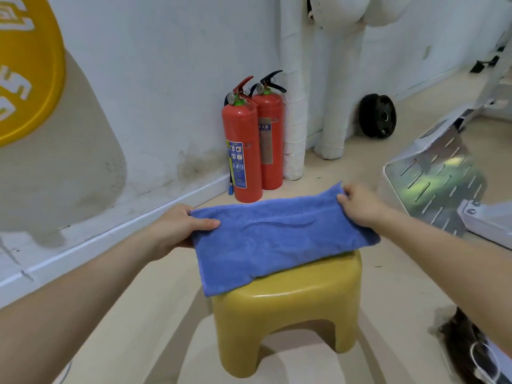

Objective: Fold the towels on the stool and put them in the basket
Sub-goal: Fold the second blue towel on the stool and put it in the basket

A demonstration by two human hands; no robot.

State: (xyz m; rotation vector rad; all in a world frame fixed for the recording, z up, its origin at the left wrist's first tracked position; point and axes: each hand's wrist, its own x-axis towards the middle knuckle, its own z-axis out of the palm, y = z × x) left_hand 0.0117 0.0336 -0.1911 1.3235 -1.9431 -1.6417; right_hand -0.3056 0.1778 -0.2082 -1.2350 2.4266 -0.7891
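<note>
A blue towel (279, 239) lies on the yellow stool (288, 309) at the centre of the frame, its long axis running left to right and rising slightly toward the right. The left hand (177, 228) pinches its left end, thumb on top. The right hand (360, 203) grips the upper right corner with fingers closed. Both forearms reach in from the lower corners.

Bright even indoor light, soft shadows, wide-angle edge distortion, slight blur
</note>
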